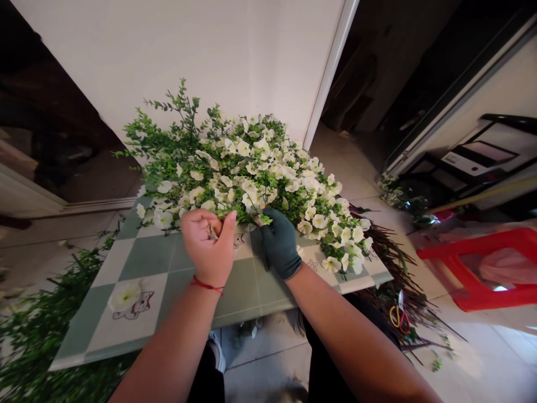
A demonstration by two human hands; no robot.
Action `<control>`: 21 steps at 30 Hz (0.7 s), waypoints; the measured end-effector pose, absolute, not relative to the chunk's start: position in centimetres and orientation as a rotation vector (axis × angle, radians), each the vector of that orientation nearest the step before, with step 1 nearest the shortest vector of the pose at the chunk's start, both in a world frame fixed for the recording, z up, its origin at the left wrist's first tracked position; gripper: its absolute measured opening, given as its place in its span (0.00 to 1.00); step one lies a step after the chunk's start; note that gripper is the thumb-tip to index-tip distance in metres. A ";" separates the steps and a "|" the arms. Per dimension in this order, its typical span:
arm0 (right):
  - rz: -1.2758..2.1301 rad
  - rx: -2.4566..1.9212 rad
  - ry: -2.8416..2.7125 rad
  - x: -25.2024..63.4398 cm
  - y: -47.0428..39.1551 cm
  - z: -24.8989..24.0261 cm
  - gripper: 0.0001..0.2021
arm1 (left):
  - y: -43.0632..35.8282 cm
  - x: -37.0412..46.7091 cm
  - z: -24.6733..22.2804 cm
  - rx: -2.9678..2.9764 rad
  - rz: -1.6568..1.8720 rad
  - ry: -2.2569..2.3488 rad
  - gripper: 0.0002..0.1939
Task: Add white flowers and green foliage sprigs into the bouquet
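Observation:
My left hand (208, 243), bare with a red string at the wrist, is closed in a pinch, green leaves showing at its thumb tip. It appears to hold a leafy green sprig (235, 214), partly hidden by the fingers. My right hand (280, 242) wears a dark green glove. Its fingers are closed on a thin green stem (264, 219) with small leaves at the end. Just behind both hands lies a large heap of white artificial flowers (260, 162) with green foliage, spread over the table.
The checkered table (180, 285) carries a loose white flower (126, 295) at left. Leafy branches (46, 319) lie on the floor at left. On the right are dark stems (398, 268), scissors (400, 316) and a red plastic stool (482, 246). A white panel (188, 50) stands behind.

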State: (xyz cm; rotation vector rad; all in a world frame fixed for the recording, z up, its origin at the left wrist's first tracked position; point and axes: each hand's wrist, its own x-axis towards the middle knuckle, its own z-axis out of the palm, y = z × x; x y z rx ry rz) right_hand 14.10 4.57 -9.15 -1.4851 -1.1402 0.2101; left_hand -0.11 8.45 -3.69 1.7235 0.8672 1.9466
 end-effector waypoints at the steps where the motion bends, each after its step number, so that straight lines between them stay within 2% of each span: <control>1: 0.214 -1.487 -1.140 14.1 4.6 -9.1 0.14 | 8.5 -0.1 -3.7 1.719 1.917 0.875 0.18; 11: 0.246 -1.486 -1.147 14.0 4.4 -9.3 0.17 | 9.2 -0.8 -4.4 1.853 1.420 1.189 0.17; 16: 0.244 -1.479 -1.144 14.1 4.4 -9.2 0.16 | 10.0 -0.8 -5.1 1.691 1.364 1.247 0.25; 21: 0.241 -1.466 -1.144 14.1 4.4 -8.9 0.15 | 10.3 -1.0 -5.2 1.755 1.309 1.249 0.11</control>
